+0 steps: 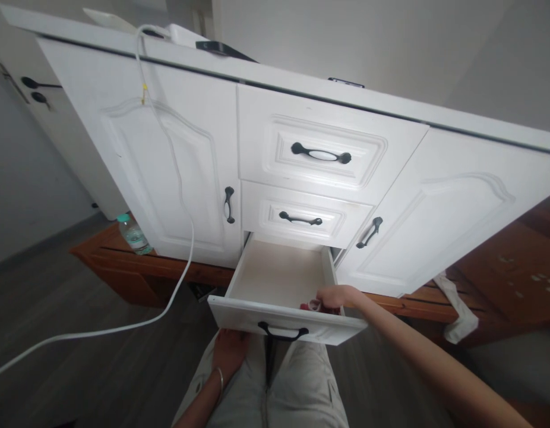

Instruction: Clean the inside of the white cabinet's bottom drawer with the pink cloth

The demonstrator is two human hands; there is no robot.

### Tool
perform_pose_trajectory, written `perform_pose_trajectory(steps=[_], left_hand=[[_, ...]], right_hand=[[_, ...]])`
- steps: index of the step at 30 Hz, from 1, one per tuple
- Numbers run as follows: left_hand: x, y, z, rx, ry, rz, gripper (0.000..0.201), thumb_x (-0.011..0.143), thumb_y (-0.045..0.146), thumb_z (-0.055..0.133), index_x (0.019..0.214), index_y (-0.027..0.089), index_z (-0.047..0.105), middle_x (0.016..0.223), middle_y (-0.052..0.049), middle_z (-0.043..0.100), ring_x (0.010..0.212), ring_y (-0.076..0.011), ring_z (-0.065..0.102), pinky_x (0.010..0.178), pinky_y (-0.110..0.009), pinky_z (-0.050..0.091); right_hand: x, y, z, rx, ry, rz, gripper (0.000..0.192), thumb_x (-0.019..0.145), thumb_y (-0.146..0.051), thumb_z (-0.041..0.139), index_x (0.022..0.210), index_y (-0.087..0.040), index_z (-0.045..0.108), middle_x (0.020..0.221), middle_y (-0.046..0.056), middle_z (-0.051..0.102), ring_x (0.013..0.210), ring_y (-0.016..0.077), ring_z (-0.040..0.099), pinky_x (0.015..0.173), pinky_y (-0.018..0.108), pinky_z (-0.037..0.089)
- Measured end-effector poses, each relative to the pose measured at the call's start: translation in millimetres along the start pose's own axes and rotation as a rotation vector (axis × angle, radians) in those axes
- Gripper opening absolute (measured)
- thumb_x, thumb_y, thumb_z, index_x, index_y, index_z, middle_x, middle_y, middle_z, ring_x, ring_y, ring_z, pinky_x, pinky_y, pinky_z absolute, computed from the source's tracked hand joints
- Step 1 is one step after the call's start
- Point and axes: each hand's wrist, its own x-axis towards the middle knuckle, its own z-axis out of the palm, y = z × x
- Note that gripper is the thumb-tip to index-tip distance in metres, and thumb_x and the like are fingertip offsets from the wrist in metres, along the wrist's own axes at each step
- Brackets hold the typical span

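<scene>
A white cabinet has three drawers in its middle; the bottom drawer (275, 279) is pulled out. My right hand (335, 295) reaches over the drawer's front right corner and its fingers touch a small red and white object (311, 305) lying inside; whether it grips the object I cannot tell. My left hand (229, 351) rests under the left part of the drawer front (239, 318), near its black handle (281, 333). The remainder of the drawer floor looks bare.
Two shut drawers (319, 154) sit above, with cabinet doors (168, 166) on both sides. A white cable (181, 196) hangs down the left door onto the floor. A plastic bottle (133, 235) stands on a wooden ledge at left. White cloth (457, 315) hangs at right.
</scene>
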Motion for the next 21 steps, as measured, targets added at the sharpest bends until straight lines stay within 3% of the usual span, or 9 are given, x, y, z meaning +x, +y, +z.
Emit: perform_pose_trajectory(steps=[3, 5, 8, 10, 13, 16, 19, 21], left_hand=[[-2.5, -3.3, -0.3, -0.053, 0.025, 0.02, 0.038, 0.093, 0.034, 0.048, 0.114, 0.015, 0.072, 0.122, -0.015, 0.071, 0.126, -0.0336, 0.057, 0.11, -0.044, 0.038], [-4.4, -7.3, 0.5, -0.077, 0.045, 0.036, 0.036, 0.091, 0.032, 0.049, 0.113, 0.015, 0.072, 0.122, -0.015, 0.07, 0.125, -0.0331, 0.058, 0.11, -0.044, 0.039], [-7.9, -14.6, 4.7, -0.084, 0.07, 0.055, 0.04, 0.09, 0.03, 0.048, 0.119, 0.012, 0.068, 0.126, -0.017, 0.067, 0.123, -0.0318, 0.059, 0.111, -0.043, 0.04], [-11.5, -18.5, 9.4, -0.097, 0.09, 0.049, 0.043, 0.089, 0.029, 0.048, 0.123, 0.012, 0.066, 0.129, -0.016, 0.065, 0.123, -0.0312, 0.059, 0.111, -0.043, 0.041], [-22.2, -17.8, 14.9, -0.185, 0.122, 0.051, 0.045, 0.084, 0.029, 0.048, 0.123, 0.015, 0.067, 0.137, -0.013, 0.061, 0.132, -0.0326, 0.052, 0.114, -0.047, 0.04], [-40.1, -4.0, 9.4, -0.428, 0.097, 0.075, 0.044, 0.087, 0.036, 0.044, 0.119, 0.019, 0.069, 0.137, -0.01, 0.062, 0.134, -0.0309, 0.051, 0.118, -0.048, 0.036], [-58.9, 22.5, -12.1, -0.651, 0.087, 0.009, 0.045, 0.092, 0.048, 0.041, 0.123, 0.024, 0.065, 0.133, -0.007, 0.064, 0.129, -0.0287, 0.054, 0.118, -0.047, 0.037], [-65.9, 41.9, -30.6, -0.711, 0.138, -0.011, 0.045, 0.092, 0.052, 0.045, 0.124, 0.026, 0.061, 0.132, -0.006, 0.063, 0.129, -0.0285, 0.054, 0.117, -0.047, 0.039]], right_hand=[[-11.4, 7.4, -10.1, 0.097, 0.086, -0.007, 0.012, 0.058, -0.006, 0.045, 0.055, -0.016, 0.052, 0.05, 0.0, 0.05, 0.052, 0.0136, 0.049, 0.052, 0.026, 0.033], [-25.5, 18.9, -12.7, 0.212, 0.238, -0.018, 0.013, 0.061, -0.01, 0.041, 0.063, -0.016, 0.053, 0.055, 0.0, 0.052, 0.055, 0.0137, 0.049, 0.053, 0.026, 0.035], [-56.9, 50.7, -0.6, 0.642, 0.685, -0.018, 0.015, 0.061, -0.018, 0.043, 0.068, -0.016, 0.056, 0.062, 0.001, 0.058, 0.06, 0.0147, 0.052, 0.056, 0.026, 0.04], [-78.4, 79.1, 22.4, 1.01, 1.023, 0.07, 0.01, 0.056, -0.022, 0.05, 0.063, -0.017, 0.055, 0.057, 0.0, 0.056, 0.054, 0.0141, 0.049, 0.051, 0.026, 0.038], [-97.5, 119.1, 81.9, 1.511, 1.363, 0.244, 0.017, 0.046, -0.023, 0.064, 0.059, -0.019, 0.055, 0.051, -0.002, 0.055, 0.048, 0.0139, 0.048, 0.045, 0.027, 0.039], [-93.5, 140.6, 164.7, 1.889, 1.501, 0.366, 0.026, 0.034, -0.019, 0.071, 0.056, -0.02, 0.057, 0.052, -0.001, 0.057, 0.047, 0.0162, 0.054, 0.044, 0.031, 0.046], [-73.0, 142.2, 250.3, 1.96, 1.546, 0.358, 0.023, 0.04, -0.029, 0.075, 0.06, -0.025, 0.064, 0.061, 0.002, 0.063, 0.051, 0.0237, 0.062, 0.044, 0.043, 0.054], [-56.7, 141.2, 295.0, 1.935, 1.611, 0.36, 0.018, 0.047, -0.04, 0.074, 0.061, -0.032, 0.065, 0.068, 0.002, 0.066, 0.06, 0.0305, 0.068, 0.051, 0.054, 0.06]])
